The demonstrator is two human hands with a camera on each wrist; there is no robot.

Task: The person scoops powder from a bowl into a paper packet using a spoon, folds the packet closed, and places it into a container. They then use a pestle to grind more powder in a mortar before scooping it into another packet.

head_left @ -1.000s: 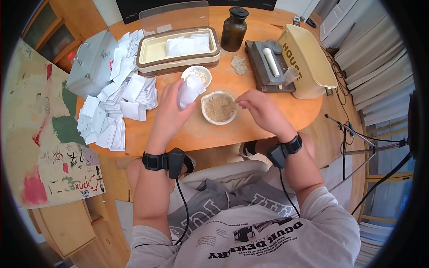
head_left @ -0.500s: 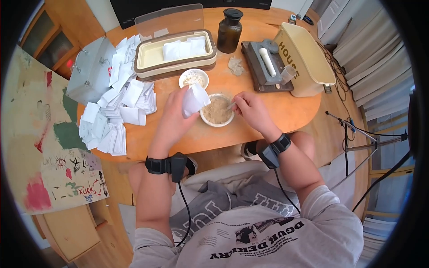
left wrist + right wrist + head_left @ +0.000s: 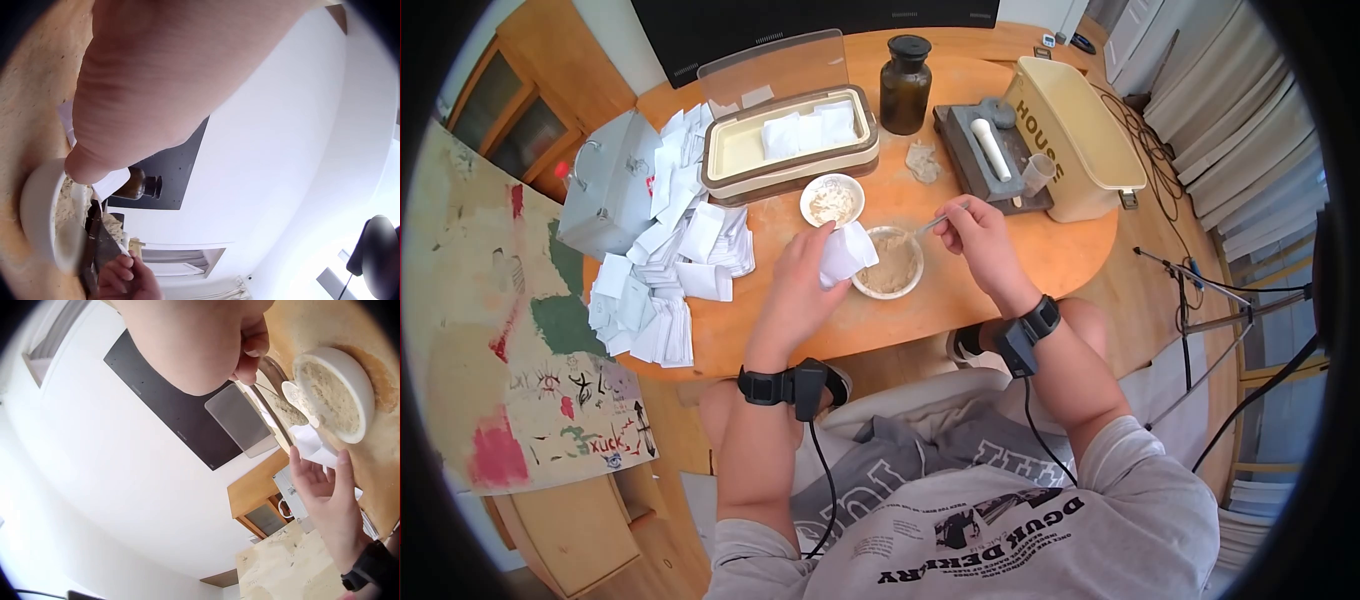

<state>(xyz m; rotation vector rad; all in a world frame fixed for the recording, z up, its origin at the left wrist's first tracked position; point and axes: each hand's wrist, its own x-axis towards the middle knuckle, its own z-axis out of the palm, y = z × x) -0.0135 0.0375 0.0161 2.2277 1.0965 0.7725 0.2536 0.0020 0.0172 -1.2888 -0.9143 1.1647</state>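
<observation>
Between thumb and fingers the left hand holds a white paper packet at the left rim of a bowl of beige powder. The right hand pinches a thin metal spoon whose lower end is over that bowl's upper edge. In the right wrist view the spoon's tip carries powder beside the opening of the packet. A second white bowl with pale flakes stands just beyond the packet.
Piled white packets and a metal case are at the left. Behind stand a lidded cream box holding packets and a dark jar. At the right are a grey tray with a pestle and a HOUSE bin.
The spoon has come up from the powder bowl, and the right hand has risen slightly with it. The left hand keeps its hold on the packet, which is tipped more towards the bowl.
</observation>
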